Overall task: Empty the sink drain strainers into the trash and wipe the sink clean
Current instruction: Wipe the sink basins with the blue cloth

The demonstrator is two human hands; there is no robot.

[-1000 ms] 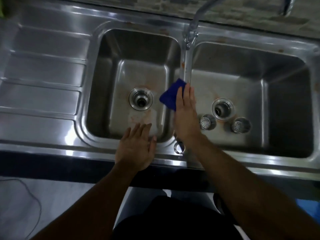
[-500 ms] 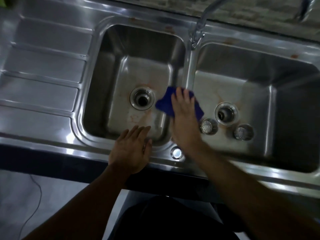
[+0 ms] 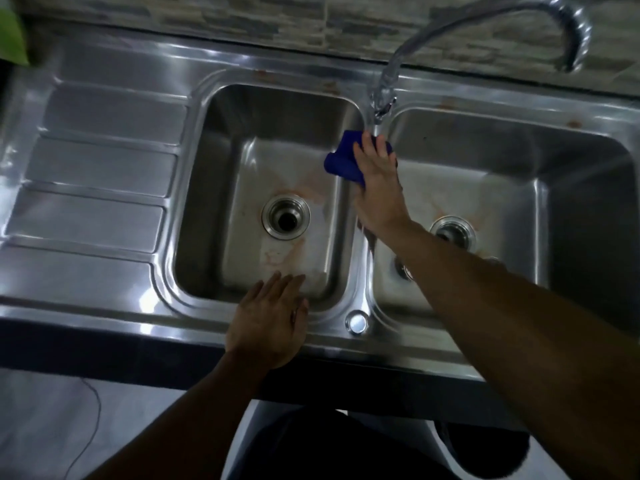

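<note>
A steel double sink (image 3: 204, 74) fills the view. My right hand (image 3: 379, 181) presses a blue cloth (image 3: 343, 162) flat on the ridge between the two basins, near the tap's base. My left hand (image 3: 268, 325) rests flat on the front rim of the left basin, fingers apart, holding nothing. The left drain (image 3: 286, 218) is an open hole. The right drain (image 3: 453, 234) shows beside my right forearm. One loose strainer (image 3: 403, 271) peeks out at the forearm's edge on the right basin floor; the rest there is hidden.
A curved tap (image 3: 485, 22) arches over the right basin from the back rim. The ribbed draining board (image 3: 97, 188) lies to the left. Orange stains mark both basin floors. A green object (image 3: 12, 36) shows at the far left corner. A round cap (image 3: 356, 322) sits on the front rim.
My right hand has slid the blue cloth along the divider away from me, toward the tap's base. My forearm now covers the strainers in the right basin. The left hand has stayed put.
</note>
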